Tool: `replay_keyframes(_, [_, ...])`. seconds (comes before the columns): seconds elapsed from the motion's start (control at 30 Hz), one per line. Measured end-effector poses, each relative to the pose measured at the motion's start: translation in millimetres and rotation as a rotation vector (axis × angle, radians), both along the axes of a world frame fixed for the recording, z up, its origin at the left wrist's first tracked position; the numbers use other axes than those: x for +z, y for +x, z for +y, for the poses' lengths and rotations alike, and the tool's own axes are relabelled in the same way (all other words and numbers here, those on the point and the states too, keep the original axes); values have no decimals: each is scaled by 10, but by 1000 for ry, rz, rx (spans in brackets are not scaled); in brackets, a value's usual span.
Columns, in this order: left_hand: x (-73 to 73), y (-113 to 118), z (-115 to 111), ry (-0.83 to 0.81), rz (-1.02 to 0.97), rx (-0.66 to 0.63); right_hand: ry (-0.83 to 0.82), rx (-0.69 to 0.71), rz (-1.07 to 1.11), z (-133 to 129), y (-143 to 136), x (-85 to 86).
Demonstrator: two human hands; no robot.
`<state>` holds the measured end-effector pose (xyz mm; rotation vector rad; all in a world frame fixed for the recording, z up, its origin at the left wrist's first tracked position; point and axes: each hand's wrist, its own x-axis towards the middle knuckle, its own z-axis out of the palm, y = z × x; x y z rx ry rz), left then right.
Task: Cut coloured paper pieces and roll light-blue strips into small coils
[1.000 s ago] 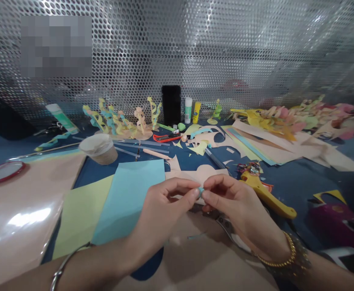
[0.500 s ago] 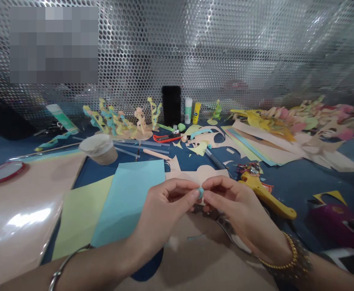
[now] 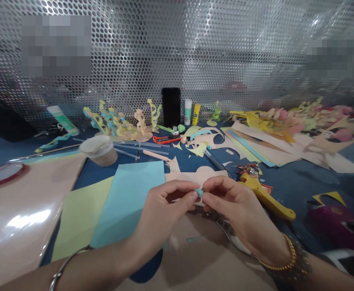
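Between the fingertips of both hands is a small piece of blue paper (image 3: pixel 199 193), mostly hidden by the fingers. My left hand (image 3: pixel 169 204) pinches it from the left with thumb and forefinger. From the right, my right hand (image 3: pixel 233 202) pinches the same piece. Both hands are above a beige sheet (image 3: pixel 207 258), on which a thin blue paper sliver (image 3: pixel 195 238) lies. Metal scissors (image 3: pixel 227 230) rest partly under my right hand. A blue paper sheet (image 3: pixel 134 194) lies left of my left hand, overlapping a pale green sheet (image 3: pixel 82 214).
A yellow glue gun (image 3: pixel 264 196) and a purple tool (image 3: pixel 331 226) are at the right. Behind stand a paper cup (image 3: pixel 99 151), a phone (image 3: pixel 171 107), glue sticks (image 3: pixel 188 112) and curled paper shapes (image 3: pixel 107 119). Paper scraps (image 3: pixel 207 139) and a red cutter (image 3: pixel 166 139) lie mid-table.
The hands stay almost in place, with a small shift of the fingers. The blue paper piece between them has turned slightly and shows a little differently.
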<state>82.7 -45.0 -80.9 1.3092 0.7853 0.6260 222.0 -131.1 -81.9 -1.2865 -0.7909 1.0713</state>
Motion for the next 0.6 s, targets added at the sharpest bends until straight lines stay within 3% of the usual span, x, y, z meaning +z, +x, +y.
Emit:
replay_keyframes(0.43, [-17, 18, 20, 14, -34, 2, -29, -7, -30, 24, 14, 2])
replay_keyframes(0.6, [40, 23, 14, 16, -39, -8, -59, -55, -20, 55, -8, 45])
